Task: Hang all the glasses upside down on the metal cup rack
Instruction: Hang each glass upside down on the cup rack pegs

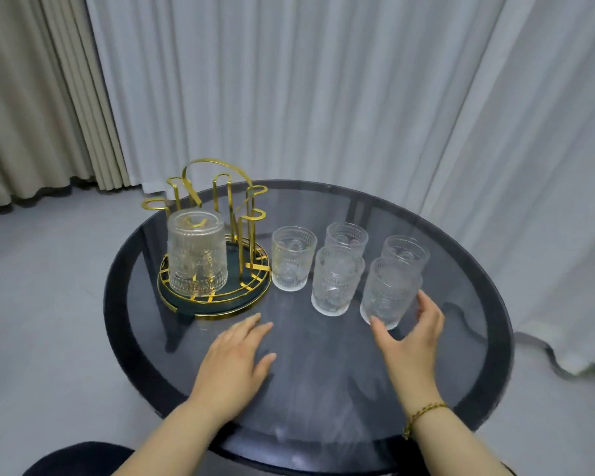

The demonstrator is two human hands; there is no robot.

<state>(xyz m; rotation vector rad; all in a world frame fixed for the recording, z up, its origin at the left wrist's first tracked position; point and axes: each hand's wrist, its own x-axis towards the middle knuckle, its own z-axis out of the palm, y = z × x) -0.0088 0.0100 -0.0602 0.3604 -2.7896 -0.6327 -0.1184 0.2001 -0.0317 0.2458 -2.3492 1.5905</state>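
Observation:
A gold metal cup rack (217, 201) with a dark round base stands at the table's left. One clear embossed glass (196, 252) hangs upside down on its front-left prong. Several more glasses stand upright to the right of the rack, among them one beside the base (292, 257) and one in the middle (335, 280). My right hand (409, 334) curls around the bottom of the nearest right glass (387, 292), thumb and fingers touching its base. My left hand (236, 359) lies flat on the table in front of the rack, fingers apart, holding nothing.
The round dark glass table (323, 389) has a black rim. White and beige curtains hang close behind and to the right. A dark seat edge (79, 458) shows at the bottom left. Grey floor surrounds the table.

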